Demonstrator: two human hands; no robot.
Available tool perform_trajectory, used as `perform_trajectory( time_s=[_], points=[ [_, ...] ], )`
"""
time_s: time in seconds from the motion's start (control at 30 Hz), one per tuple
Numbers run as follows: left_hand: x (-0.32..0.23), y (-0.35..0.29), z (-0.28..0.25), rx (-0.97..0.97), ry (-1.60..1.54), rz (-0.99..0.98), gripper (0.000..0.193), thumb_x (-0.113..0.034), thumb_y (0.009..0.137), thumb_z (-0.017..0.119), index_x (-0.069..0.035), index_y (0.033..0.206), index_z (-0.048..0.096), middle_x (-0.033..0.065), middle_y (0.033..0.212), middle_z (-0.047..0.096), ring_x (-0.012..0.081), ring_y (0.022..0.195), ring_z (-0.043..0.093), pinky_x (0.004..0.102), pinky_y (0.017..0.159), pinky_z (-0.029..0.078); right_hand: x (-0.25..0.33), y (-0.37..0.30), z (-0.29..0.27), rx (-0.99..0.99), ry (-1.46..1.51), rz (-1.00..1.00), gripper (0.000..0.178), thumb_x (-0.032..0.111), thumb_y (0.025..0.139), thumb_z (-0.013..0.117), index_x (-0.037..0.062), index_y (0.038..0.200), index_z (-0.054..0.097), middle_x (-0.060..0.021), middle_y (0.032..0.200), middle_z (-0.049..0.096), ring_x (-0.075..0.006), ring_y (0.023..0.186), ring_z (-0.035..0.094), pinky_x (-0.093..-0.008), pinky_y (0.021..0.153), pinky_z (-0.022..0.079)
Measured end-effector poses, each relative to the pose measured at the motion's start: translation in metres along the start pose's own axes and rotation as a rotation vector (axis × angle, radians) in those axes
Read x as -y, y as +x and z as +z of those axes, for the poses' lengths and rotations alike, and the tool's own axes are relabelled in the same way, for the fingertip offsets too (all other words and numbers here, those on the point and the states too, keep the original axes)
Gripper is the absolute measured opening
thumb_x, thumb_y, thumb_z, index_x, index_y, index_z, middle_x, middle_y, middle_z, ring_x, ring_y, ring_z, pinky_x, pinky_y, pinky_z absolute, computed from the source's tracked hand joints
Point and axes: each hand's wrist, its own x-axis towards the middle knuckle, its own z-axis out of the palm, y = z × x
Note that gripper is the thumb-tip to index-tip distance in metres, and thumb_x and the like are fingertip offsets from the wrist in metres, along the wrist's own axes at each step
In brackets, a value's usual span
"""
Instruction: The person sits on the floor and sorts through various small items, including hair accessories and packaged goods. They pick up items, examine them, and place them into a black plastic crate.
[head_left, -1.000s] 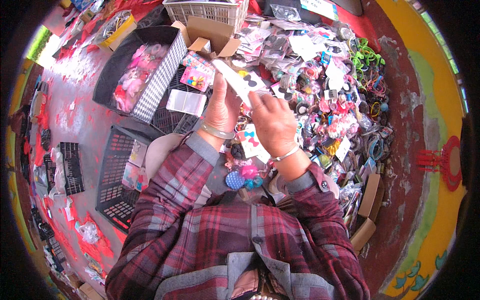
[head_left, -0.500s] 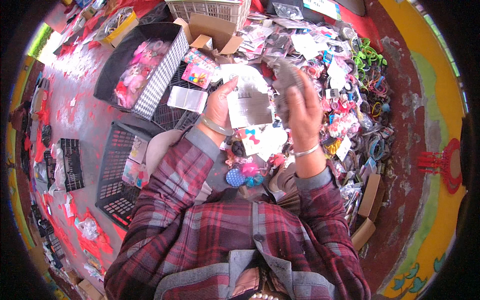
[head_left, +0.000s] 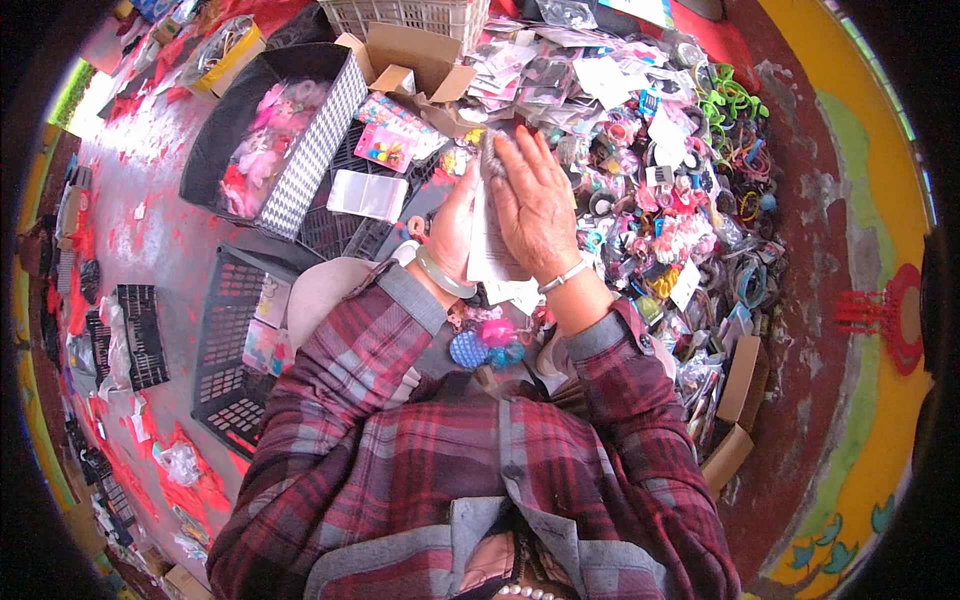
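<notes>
Close together above the heap, my two hands have a white printed card [head_left: 484,252] between them. My left hand [head_left: 453,232] grips the card along its left side, thumb toward the top. A grey, cloth-like piece [head_left: 489,156] shows at the card's upper end, under the fingers of my right hand [head_left: 537,208]. That hand lies flat over it with straight fingers, pressing it to the card; most of the piece is hidden. Below my hands are a white card [head_left: 517,294], a pink pompom [head_left: 497,333] and a blue dotted round piece [head_left: 468,350].
Hair ties and small packets form a large heap [head_left: 640,190] at the right. To the left stand a black bin [head_left: 215,130] with pink fluffy items and a black basket [head_left: 225,375]. An open cardboard box [head_left: 415,50] is behind, near a pale crate [head_left: 400,20].
My right hand has moved left with the grey piece, from beside the card to flat against it. The card has turned more edge-on between my hands.
</notes>
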Motion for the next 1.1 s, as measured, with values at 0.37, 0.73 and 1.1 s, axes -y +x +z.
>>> perform_trajectory(
  time_s=[0.37,0.73,1.1],
  points=[
    [-0.022,0.009,-0.016,-0.101,0.042,0.059,0.038,-0.036,0.092,0.039,-0.006,0.11,0.052,0.0101,0.107,0.057,0.0224,0.098,0.056,0.0359,0.087,0.044,0.014,-0.023,0.01,0.044,0.108,-0.063,0.043,0.012,0.078,0.054,0.0063,0.12,0.047,-0.0214,0.126,0.042,-0.039,0.121,0.035,-0.0477,0.099,0.028],
    [-0.015,-0.006,-0.01,-0.073,0.025,-0.137,0.043,-0.028,0.087,0.047,-0.004,0.123,0.043,0.012,0.115,0.053,0.0254,0.105,0.052,0.0393,0.091,0.04,0.0,-0.008,0.004,-0.069,0.055,0.022,0.038,0.014,0.081,0.052,0.0044,0.118,0.048,-0.0223,0.124,0.043,-0.0402,0.116,0.039,-0.044,0.097,0.031],
    [-0.028,0.002,-0.009,-0.151,0.081,-0.115,0.037,-0.029,0.088,0.046,-0.002,0.113,0.051,0.0124,0.101,0.059,0.0245,0.09,0.059,0.037,0.08,0.047,-0.065,-0.002,-0.01,-0.38,0.379,0.38,0.036,0.011,0.083,0.054,0.0013,0.117,0.049,-0.0174,0.108,0.057,-0.0259,0.098,0.057,-0.0312,0.084,0.043]
  ],
)
